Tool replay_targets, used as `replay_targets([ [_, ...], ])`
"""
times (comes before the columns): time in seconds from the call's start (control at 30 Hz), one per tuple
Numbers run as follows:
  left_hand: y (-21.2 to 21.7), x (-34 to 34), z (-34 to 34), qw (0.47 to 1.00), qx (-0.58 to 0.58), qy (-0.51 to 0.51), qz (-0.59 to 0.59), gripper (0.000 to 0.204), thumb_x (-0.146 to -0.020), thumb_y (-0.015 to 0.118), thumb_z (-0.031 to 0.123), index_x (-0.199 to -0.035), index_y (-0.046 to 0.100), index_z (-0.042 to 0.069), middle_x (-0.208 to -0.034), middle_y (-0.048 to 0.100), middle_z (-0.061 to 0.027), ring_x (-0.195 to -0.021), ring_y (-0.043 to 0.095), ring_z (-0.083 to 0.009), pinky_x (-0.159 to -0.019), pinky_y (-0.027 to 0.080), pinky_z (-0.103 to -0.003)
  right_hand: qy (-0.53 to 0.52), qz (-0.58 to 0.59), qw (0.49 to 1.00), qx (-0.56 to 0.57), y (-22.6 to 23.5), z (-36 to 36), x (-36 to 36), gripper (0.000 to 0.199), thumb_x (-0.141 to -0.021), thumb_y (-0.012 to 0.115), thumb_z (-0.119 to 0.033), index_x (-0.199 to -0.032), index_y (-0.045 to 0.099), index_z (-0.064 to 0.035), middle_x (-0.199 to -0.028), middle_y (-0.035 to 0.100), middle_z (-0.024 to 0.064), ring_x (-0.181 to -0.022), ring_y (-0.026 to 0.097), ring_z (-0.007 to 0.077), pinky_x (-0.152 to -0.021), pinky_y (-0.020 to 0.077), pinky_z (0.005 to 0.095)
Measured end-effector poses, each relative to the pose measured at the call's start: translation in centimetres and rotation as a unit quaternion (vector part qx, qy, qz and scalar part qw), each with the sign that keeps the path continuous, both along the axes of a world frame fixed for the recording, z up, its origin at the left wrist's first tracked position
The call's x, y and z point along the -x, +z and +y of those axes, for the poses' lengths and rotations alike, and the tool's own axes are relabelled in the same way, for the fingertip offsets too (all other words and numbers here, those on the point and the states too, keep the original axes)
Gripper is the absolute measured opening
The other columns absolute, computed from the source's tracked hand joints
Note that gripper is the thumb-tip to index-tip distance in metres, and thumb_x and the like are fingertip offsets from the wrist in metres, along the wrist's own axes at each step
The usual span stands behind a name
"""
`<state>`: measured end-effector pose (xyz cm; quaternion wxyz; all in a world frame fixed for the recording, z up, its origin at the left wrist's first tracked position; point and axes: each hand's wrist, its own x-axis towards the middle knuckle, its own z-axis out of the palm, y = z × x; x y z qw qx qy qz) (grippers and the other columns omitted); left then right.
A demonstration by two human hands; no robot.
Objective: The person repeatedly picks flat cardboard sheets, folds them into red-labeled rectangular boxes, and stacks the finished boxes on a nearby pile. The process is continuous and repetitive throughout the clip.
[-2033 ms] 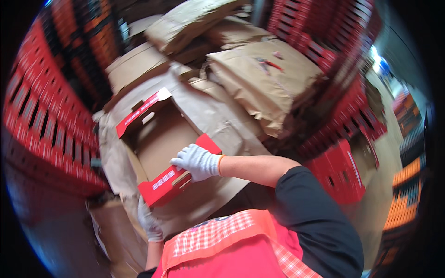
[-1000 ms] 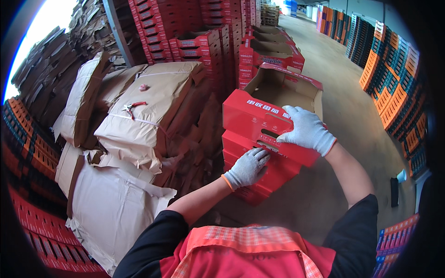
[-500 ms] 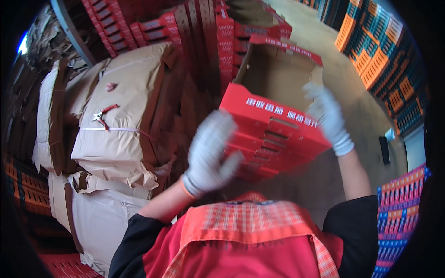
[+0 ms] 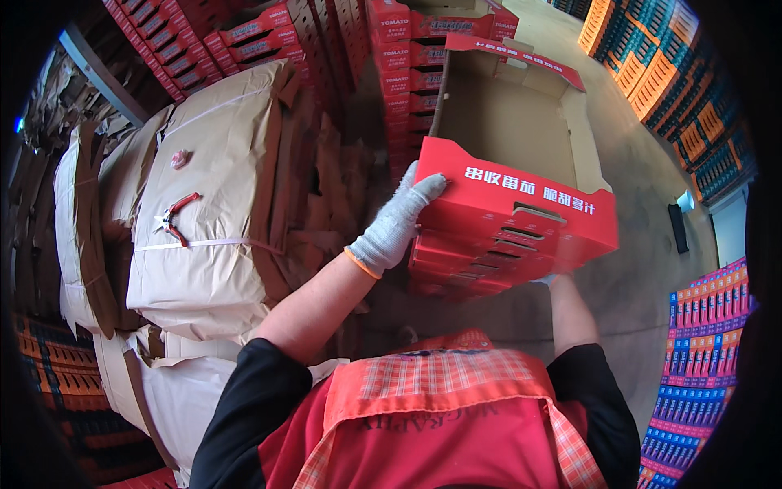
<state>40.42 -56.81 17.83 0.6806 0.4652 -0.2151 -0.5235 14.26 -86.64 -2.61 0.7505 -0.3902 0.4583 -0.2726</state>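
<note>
A stack of red cardboard trays stands tilted in front of me, its brown inside facing up with nothing in it. My left hand, in a grey-white knit glove, grips the near left corner of the stack. Its thumb lies over the red front panel, while the other fingers go round the left side. Low at the right end of the stack is my right hand. Only a sliver of its glove shows below the trays, so its fingers are hidden.
Pruning shears and a small reddish lump lie on a paper-wrapped bundle at left. More red trays are stacked behind. Orange and green crates stand far right, purple and blue ones near right.
My left hand has come onto the stack's left corner. My right hand has dropped from above the right side to below the trays. The stack sits further right in view.
</note>
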Motion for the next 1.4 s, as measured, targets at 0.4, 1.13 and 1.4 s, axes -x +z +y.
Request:
replay_targets([
  [0.4,-1.6,-5.9,-0.8,0.999,-0.012,-0.023,0.030,0.060,-0.086,0.069,0.053,-0.135,0.058,0.021,-0.131,0.061,-0.0033,-0.127,0.050,-0.0212,-0.102,0.039,-0.047,0.192,0.020,0.980,-0.037,-5.1,7.6,1.2,0.045,-0.100,0.044,-0.035,-0.143,0.046,-0.0200,-0.142,0.050,0.0051,-0.125,0.053,0.0292,-0.098,0.0440,0.0574],
  [1.13,0.9,-15.3,-7.9,0.983,0.052,0.148,-0.092,0.091,-0.088,0.056,0.069,-0.158,0.024,0.022,-0.165,0.018,-0.0058,-0.149,0.020,-0.0289,-0.116,0.016,-0.056,0.043,0.197,0.979,-0.011,-4.8,7.9,1.0,0.045,-0.094,0.059,-0.014,-0.137,0.050,-0.0104,-0.101,0.065,0.0020,-0.076,0.062,0.0129,-0.061,0.0559,0.0318],
  [1.4,-2.7,-15.9,-4.6,0.958,-0.116,0.230,-0.129,0.056,-0.095,0.051,0.060,-0.139,0.049,0.025,-0.136,0.050,0.0056,-0.120,0.049,-0.0164,-0.102,0.037,-0.044,-0.019,0.116,0.990,0.083,-1.2,-3.5,-8.6,0.061,-0.085,0.068,-0.007,-0.141,0.044,-0.0085,-0.111,0.062,0.0045,-0.078,0.062,0.0136,-0.059,0.0542,0.0296],
])
